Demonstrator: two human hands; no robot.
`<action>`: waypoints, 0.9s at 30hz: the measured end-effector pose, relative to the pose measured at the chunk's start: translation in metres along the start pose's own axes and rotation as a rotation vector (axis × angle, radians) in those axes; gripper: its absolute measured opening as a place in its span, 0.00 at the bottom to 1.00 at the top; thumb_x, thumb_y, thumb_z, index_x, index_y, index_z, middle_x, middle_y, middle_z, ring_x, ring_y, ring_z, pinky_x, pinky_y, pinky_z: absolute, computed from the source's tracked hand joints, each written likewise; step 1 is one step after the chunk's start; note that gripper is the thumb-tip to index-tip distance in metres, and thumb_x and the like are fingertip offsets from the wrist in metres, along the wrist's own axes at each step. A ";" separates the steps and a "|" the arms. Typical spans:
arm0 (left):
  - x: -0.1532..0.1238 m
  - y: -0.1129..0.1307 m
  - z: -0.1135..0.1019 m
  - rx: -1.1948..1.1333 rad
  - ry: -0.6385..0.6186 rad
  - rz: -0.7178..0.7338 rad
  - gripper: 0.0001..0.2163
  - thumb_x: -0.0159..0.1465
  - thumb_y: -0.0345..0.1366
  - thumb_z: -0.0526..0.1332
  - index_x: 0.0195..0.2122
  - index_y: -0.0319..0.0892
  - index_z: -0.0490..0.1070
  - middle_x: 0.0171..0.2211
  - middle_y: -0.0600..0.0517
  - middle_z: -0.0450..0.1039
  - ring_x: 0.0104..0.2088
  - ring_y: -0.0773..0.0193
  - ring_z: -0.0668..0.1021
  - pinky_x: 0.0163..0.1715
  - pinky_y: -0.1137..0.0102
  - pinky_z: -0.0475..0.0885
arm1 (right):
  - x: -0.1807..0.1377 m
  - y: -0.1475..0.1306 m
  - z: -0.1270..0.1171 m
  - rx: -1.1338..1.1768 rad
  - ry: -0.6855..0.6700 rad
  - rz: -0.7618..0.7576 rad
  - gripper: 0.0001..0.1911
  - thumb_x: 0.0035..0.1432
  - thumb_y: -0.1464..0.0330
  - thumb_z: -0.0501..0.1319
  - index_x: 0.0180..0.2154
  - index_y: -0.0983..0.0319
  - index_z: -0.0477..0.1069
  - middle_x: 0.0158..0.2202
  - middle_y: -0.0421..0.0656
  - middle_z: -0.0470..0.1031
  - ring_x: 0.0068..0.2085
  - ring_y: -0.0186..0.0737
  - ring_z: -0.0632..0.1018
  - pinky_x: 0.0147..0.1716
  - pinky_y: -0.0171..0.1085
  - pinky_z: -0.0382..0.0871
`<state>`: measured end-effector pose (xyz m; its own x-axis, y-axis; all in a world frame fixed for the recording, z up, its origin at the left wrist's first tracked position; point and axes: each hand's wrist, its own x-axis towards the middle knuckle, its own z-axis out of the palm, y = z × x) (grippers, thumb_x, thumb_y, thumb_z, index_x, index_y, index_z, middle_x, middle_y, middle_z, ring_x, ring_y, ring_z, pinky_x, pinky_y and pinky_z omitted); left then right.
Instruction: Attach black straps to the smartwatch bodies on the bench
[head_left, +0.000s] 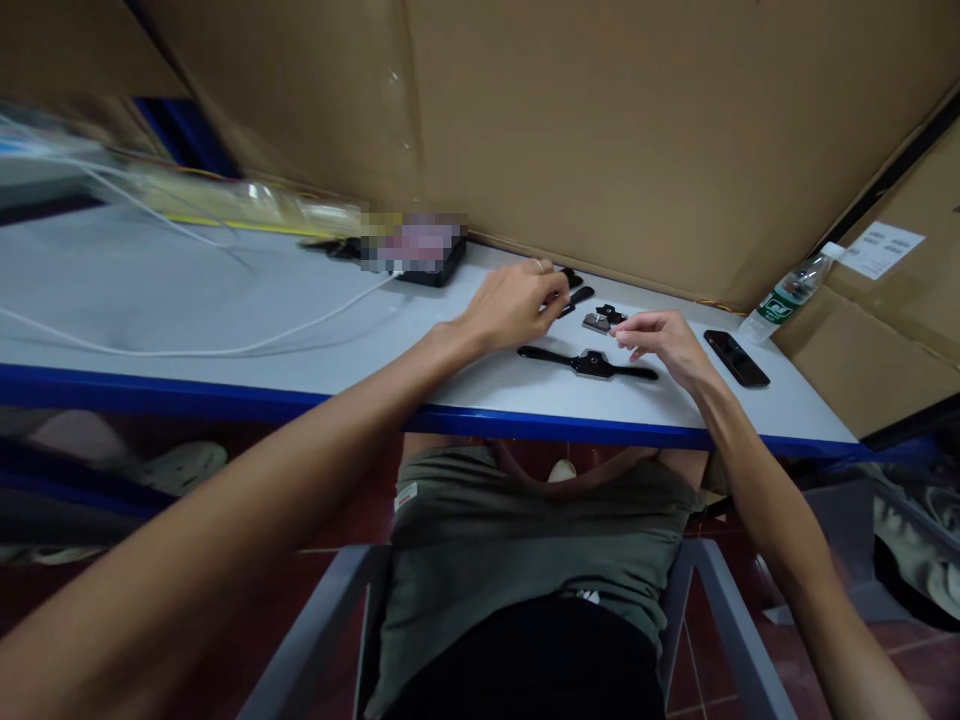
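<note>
My left hand (514, 302) reaches over the white table (225, 340) with its fingers pinched on a black watch strap piece (576, 298). My right hand (660, 340) is curled, its fingertips pinching at a small grey watch body (598, 322) with a black part (611, 313) beside it. A black smartwatch with both straps laid flat (589, 363) rests on the table between the two hands, just in front of them.
A black phone (736, 358) lies to the right. A plastic water bottle (787, 295) leans at the far right by cardboard sheets (600, 120). A black box (427, 262) and a white cable (225, 350) are on the left. The table has a blue front edge (525, 425).
</note>
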<state>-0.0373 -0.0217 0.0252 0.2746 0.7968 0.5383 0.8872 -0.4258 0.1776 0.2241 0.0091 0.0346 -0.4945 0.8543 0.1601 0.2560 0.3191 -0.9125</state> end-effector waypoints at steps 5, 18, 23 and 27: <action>-0.032 0.005 0.006 -0.055 -0.187 0.226 0.20 0.70 0.47 0.56 0.55 0.41 0.75 0.50 0.42 0.76 0.51 0.49 0.76 0.53 0.56 0.68 | -0.002 -0.002 0.015 -0.022 -0.055 -0.034 0.13 0.48 0.60 0.74 0.31 0.61 0.78 0.30 0.42 0.80 0.33 0.37 0.77 0.35 0.39 0.71; -0.052 0.002 0.006 -0.022 -0.321 0.104 0.24 0.67 0.53 0.51 0.55 0.47 0.76 0.52 0.43 0.74 0.54 0.46 0.75 0.60 0.52 0.66 | -0.229 -0.012 -0.067 -0.168 0.613 0.173 0.14 0.49 0.57 0.77 0.32 0.57 0.81 0.26 0.42 0.76 0.26 0.39 0.74 0.24 0.38 0.71; -0.052 0.002 0.008 0.050 -0.286 0.147 0.28 0.69 0.54 0.46 0.55 0.41 0.75 0.50 0.41 0.74 0.51 0.45 0.76 0.57 0.53 0.69 | -0.289 0.074 -0.092 0.073 0.852 0.347 0.20 0.40 0.55 0.79 0.30 0.60 0.80 0.29 0.42 0.78 0.26 0.35 0.74 0.26 0.35 0.71; -0.052 0.001 0.009 0.038 -0.299 0.155 0.27 0.69 0.53 0.46 0.54 0.40 0.75 0.50 0.40 0.76 0.51 0.44 0.77 0.56 0.52 0.70 | -0.288 0.167 -0.077 0.241 0.728 0.538 0.20 0.32 0.58 0.80 0.26 0.63 0.80 0.29 0.44 0.79 0.31 0.38 0.77 0.34 0.36 0.73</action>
<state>-0.0472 -0.0604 -0.0098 0.4989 0.8167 0.2900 0.8380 -0.5400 0.0790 0.4729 -0.1520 -0.1347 0.3033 0.9349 -0.1841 0.0803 -0.2176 -0.9727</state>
